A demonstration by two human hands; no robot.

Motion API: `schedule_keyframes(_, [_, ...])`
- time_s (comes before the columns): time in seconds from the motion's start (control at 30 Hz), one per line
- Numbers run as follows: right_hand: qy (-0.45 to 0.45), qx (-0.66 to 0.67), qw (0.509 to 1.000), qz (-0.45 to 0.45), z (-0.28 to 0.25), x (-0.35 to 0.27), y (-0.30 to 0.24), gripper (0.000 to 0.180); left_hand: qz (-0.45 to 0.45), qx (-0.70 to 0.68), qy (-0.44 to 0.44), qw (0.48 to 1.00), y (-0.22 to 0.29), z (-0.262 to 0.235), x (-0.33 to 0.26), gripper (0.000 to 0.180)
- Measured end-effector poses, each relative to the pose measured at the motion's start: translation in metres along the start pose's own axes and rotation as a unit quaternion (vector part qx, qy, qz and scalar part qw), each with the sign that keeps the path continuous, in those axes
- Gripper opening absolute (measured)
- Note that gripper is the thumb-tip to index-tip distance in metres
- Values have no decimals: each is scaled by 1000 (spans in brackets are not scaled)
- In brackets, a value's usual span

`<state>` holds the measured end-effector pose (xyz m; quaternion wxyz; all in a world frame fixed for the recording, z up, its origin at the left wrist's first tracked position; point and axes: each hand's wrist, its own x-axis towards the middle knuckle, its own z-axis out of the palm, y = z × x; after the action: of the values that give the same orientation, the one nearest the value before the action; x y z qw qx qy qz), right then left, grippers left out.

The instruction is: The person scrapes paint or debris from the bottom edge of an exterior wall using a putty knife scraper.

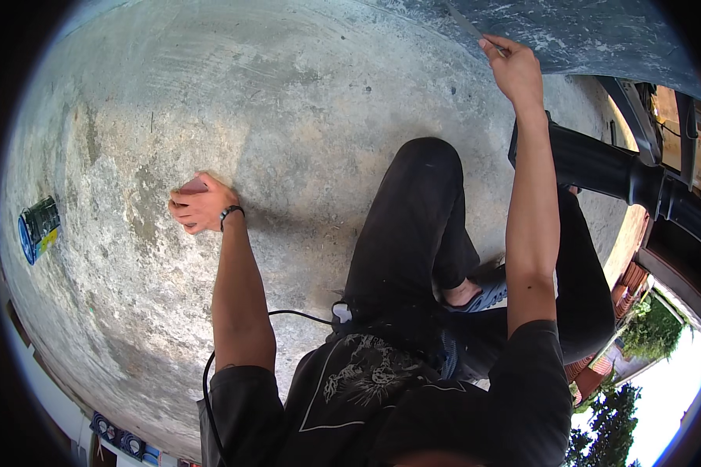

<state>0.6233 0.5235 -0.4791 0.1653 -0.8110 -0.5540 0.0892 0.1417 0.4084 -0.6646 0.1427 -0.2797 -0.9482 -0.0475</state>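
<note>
Concrete floor (288,101) beneath a crouching person; dark grey panel (592,35) at upper right. Right hand (514,70) pinches a thin blade (467,27) against the panel, apparently mid-scrape. Left hand (202,204), fingers curled over a small reddish block (192,186), rests on the floor; a can (39,228) lies well apart

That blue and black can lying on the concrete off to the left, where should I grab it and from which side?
Take the can around the middle of its round body, coming down from above with fingers across its width. It lies on its side on the bare concrete floor, apart from the left hand, so its curved sides look free for a grip.
</note>
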Motion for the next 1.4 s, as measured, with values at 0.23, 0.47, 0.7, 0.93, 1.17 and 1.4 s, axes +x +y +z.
schedule_keyframes(0.23, [-7, -1, 1000, 1, -4, -1, -8, 33, 8, 0, 5, 1000, -2, 0, -1, 69])
schedule_keyframes(0.47, [15, -1, 1000, 1, 3, -6, -5, 33, 20, -10, 4, 1000, -3, -2, -4, 69])
schedule_keyframes(0.7, [12, -2, 1000, 6, 3, -10, -12, 34, 27, 1, 36, 999, -7, 5, -3, 70])
schedule_keyframes(0.93, [8, 8, 1000, 29, 1, -9, -7, 33, 17, 5, 19, 1000, -1, 7, -1, 72])
schedule_keyframes(1.17, [3, 8, 1000, 21, -1, -7, -4, 34, 16, -1, 6, 1000, -1, 1, -3, 72])
schedule_keyframes(1.4, [2, -6, 1000, 7, -4, -7, -5, 34, 10, -10, -2, 1000, -1, -1, -2, 72])
